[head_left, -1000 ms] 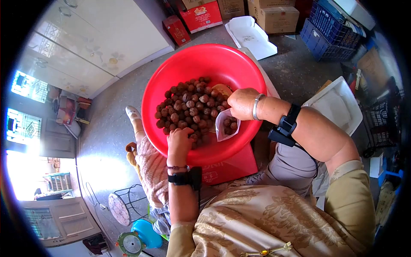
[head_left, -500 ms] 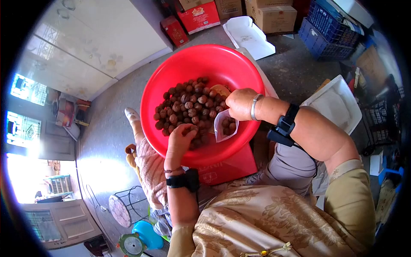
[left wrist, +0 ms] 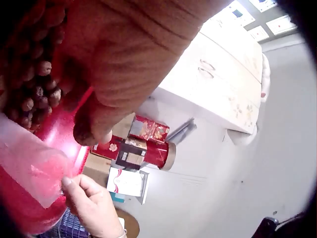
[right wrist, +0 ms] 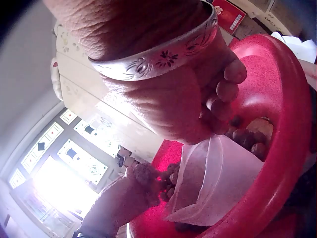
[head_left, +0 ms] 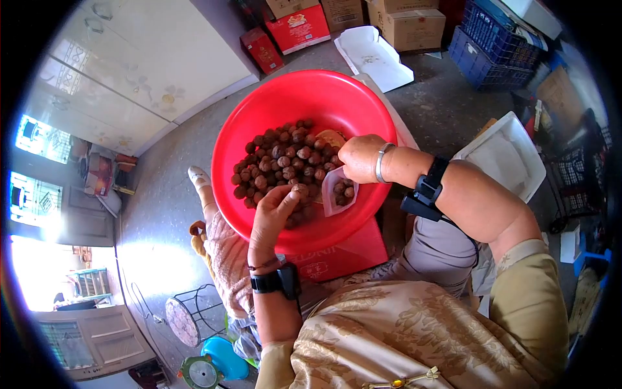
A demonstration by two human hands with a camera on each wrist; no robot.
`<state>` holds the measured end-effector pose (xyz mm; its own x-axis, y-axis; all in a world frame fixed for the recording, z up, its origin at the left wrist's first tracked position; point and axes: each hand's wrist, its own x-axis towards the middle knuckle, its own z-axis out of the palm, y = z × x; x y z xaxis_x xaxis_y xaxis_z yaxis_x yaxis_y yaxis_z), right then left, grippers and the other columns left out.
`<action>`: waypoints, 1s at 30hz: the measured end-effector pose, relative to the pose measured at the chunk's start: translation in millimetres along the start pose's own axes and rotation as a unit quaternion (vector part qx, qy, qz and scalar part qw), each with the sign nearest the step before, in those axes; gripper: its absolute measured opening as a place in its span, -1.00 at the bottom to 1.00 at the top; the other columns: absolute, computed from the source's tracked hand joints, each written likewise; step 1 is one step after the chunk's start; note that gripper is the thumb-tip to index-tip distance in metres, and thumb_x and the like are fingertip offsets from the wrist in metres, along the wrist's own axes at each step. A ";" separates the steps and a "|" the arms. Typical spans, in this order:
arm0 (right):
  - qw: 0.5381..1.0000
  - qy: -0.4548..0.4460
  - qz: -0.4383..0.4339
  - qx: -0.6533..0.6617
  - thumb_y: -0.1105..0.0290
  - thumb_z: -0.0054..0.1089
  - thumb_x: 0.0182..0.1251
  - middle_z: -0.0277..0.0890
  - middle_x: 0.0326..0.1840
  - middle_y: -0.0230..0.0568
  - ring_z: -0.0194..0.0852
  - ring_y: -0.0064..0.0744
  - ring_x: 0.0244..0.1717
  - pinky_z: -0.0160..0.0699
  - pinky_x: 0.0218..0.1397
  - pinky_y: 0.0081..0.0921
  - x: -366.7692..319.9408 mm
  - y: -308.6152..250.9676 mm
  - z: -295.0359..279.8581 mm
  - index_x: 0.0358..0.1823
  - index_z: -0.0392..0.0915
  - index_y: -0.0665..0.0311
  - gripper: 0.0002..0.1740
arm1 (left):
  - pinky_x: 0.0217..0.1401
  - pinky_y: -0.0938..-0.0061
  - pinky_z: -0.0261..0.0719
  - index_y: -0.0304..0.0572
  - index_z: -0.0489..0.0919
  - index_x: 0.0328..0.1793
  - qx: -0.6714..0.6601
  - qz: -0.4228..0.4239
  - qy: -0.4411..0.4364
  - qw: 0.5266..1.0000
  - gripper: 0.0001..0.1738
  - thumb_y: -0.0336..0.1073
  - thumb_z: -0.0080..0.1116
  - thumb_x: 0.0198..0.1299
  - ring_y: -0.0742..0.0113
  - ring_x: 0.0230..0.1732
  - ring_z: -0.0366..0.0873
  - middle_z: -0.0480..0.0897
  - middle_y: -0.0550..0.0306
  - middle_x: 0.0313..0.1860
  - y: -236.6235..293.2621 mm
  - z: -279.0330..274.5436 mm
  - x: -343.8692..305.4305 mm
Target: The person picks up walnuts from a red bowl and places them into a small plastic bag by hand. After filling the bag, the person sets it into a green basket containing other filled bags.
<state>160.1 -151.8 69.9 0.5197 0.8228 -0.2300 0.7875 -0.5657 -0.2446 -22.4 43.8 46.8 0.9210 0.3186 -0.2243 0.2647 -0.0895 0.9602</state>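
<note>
A large red basin [head_left: 353, 97] holds a heap of brown walnuts [head_left: 278, 152]. My left hand [head_left: 271, 217] is over the basin's near side and pinches one walnut [head_left: 300, 190] between thumb and fingers. That walnut [right wrist: 145, 174] also shows at the left fingertips in the right wrist view. My right hand [head_left: 364, 159], with a silver bangle, grips the upper edge of a thin whitish plastic bag [right wrist: 218, 176] inside the basin's right side. Several walnuts [head_left: 343, 192] sit in the bag. A flat tan piece [head_left: 332, 138] lies beside the heap, partly hidden by the right hand.
Under the basin is a red box [head_left: 343, 256]. White trays [head_left: 376, 58] lie on the floor behind it and to the right. Cartons [head_left: 414, 29] and blue crates [head_left: 486, 58] stand at the back. A pale cabinet [head_left: 129, 71] fills the left rear, and a round stool [head_left: 183, 321] stands at left.
My left hand has risen from the walnut heap and turned, with a walnut now showing between thumb and fingers. My right hand stays at the bag's edge.
</note>
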 end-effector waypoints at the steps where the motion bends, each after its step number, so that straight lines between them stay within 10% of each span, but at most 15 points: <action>1: 1.000 -0.006 -0.002 -0.002 0.29 0.09 0.19 0.69 -0.27 0.07 0.69 0.10 -0.17 0.64 -0.03 -0.04 1.0 0.5 0.5 -0.31 0.73 0.26 -0.73 | -0.32 0.65 0.51 -0.30 0.64 0.12 0.007 0.025 0.001 1.000 -0.64 -0.16 0.26 0.39 0.57 -0.35 0.48 0.64 0.33 -0.26 2.3 4.0 0.5; 10: 1.000 -0.008 -0.003 0.000 0.31 0.13 0.18 0.69 -0.27 0.06 0.69 0.09 -0.17 0.64 -0.05 -0.06 0.1 0.0 -0.9 -0.31 0.73 0.26 -0.76 | -0.05 0.47 0.58 -0.27 0.69 0.07 0.263 0.164 0.033 0.950 -0.63 -0.27 0.43 0.16 0.36 -0.18 0.59 0.65 0.12 -0.20 17.6 33.0 8.6; 30: 1.000 -0.028 0.002 -0.004 0.41 0.12 0.14 0.71 -0.21 0.14 0.71 0.13 -0.12 0.65 0.00 -0.07 -1.0 -5.5 -9.0 -0.26 0.75 0.34 -0.74 | 0.12 0.06 0.51 -0.10 0.70 -0.06 0.479 0.110 0.241 0.837 -0.72 -0.27 0.32 0.07 -0.20 0.00 0.57 0.68 -0.15 -0.16 -38.1 -69.5 38.8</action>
<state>158.3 -149.1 79.9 0.5034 0.8163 -0.2834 0.7886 -0.5680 -0.2355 -16.6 125.2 13.1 0.8167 0.5181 0.2541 0.4241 -0.8376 0.3444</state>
